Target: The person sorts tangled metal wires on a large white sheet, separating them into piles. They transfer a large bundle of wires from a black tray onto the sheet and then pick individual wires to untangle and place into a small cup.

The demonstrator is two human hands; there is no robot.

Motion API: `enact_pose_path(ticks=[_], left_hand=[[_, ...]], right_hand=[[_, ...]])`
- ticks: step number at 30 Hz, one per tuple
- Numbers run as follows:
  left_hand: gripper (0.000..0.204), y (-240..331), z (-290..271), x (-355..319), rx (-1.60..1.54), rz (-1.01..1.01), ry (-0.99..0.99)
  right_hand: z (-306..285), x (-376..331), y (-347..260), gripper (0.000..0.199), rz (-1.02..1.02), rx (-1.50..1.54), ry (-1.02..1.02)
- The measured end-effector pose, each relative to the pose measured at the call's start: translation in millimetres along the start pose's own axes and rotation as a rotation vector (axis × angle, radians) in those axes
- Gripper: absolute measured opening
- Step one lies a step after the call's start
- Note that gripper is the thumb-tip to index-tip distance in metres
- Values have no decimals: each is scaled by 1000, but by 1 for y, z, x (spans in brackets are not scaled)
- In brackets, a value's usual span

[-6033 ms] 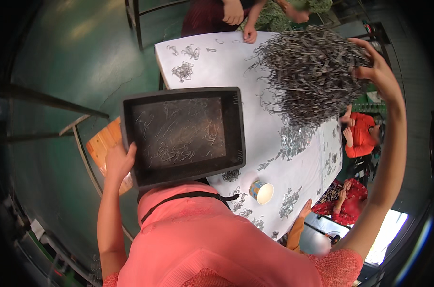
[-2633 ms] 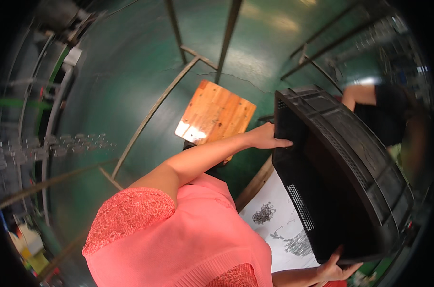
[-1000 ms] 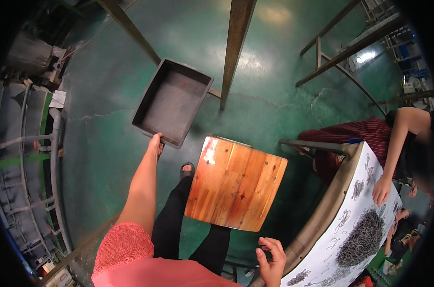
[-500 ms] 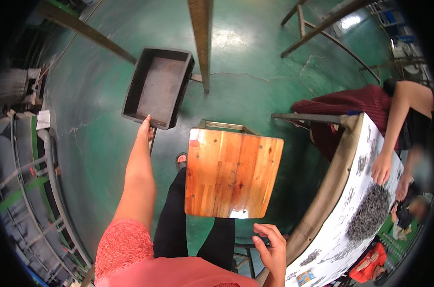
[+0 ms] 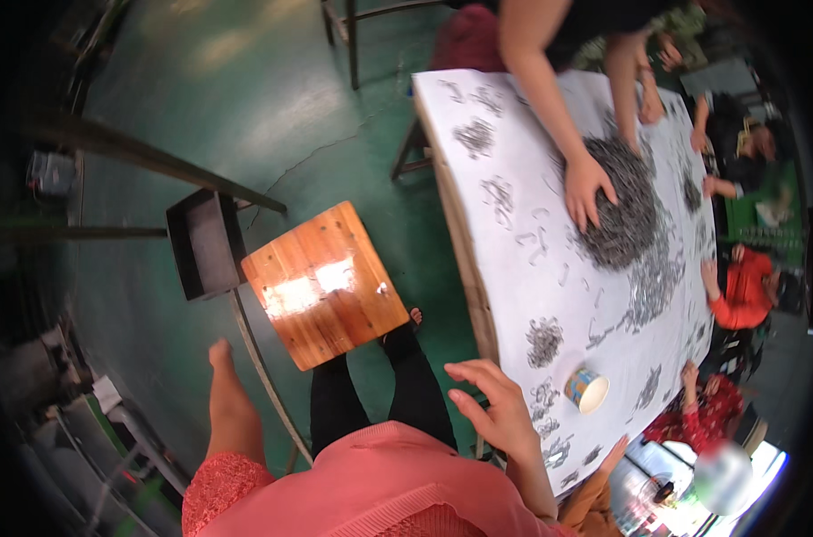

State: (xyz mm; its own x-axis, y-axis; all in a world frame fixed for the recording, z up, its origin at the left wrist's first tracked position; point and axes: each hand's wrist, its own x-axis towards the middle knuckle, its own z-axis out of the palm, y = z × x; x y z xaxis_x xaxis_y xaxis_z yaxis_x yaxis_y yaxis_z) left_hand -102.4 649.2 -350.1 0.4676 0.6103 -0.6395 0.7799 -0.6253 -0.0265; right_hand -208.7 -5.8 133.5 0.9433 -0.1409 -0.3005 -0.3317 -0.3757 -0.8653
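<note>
My left hand (image 5: 218, 351) hangs at the left, apart from the black rectangular tray (image 5: 175, 243); its fingers hardly show. The tray looks hollow and lies beyond that hand, beside the stool. In front of my legs stands a stool with a glossy wooden seat (image 5: 330, 309). Nothing is in my right hand (image 5: 496, 407), its thumb and fingers apart and loosely curved near the table's left edge. On the white-covered table (image 5: 514, 286) lies a large heap of small dark wiry pieces (image 5: 623, 215). A co-worker's hand (image 5: 590, 188) presses on that heap.
A paper cup (image 5: 586, 391) stands on the table near my right hand, with small piles of dark pieces (image 5: 543, 342) around. Several people sit along the far side. A metal post (image 5: 156, 161) and a thin bar (image 5: 268, 376) cross the floor area at left.
My view has swung right toward the table. My left hand, earlier at the tray's near edge, is now away from it. The co-worker's hand has come onto the heap.
</note>
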Motion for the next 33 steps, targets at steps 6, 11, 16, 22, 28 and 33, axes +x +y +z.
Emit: enact_pose_path(ticks=[6, 11, 16, 22, 28, 33], left_hand=[[30, -28, 20, -150, 766, -52, -623], [32, -28, 31, -268, 497, 145, -619], [35, 6, 42, -314, 509, 363, -628], [38, 58, 42, -313, 665, 589, -632], [42, 167, 46, -311, 1049, 1039, -502], [39, 334, 31, -464, 759, 1441, -638]], right_hand=[[-64, -44, 18, 29, -69, 27, 156], [-94, -91, 21, 30, -20, 61, 278], [-94, -124, 31, 30, 7, 56, 400], [-80, -152, 18, 30, 60, 81, 527], [-45, -166, 25, 30, 130, 107, 632], [-2, -156, 55, 27, 256, 156, 527]])
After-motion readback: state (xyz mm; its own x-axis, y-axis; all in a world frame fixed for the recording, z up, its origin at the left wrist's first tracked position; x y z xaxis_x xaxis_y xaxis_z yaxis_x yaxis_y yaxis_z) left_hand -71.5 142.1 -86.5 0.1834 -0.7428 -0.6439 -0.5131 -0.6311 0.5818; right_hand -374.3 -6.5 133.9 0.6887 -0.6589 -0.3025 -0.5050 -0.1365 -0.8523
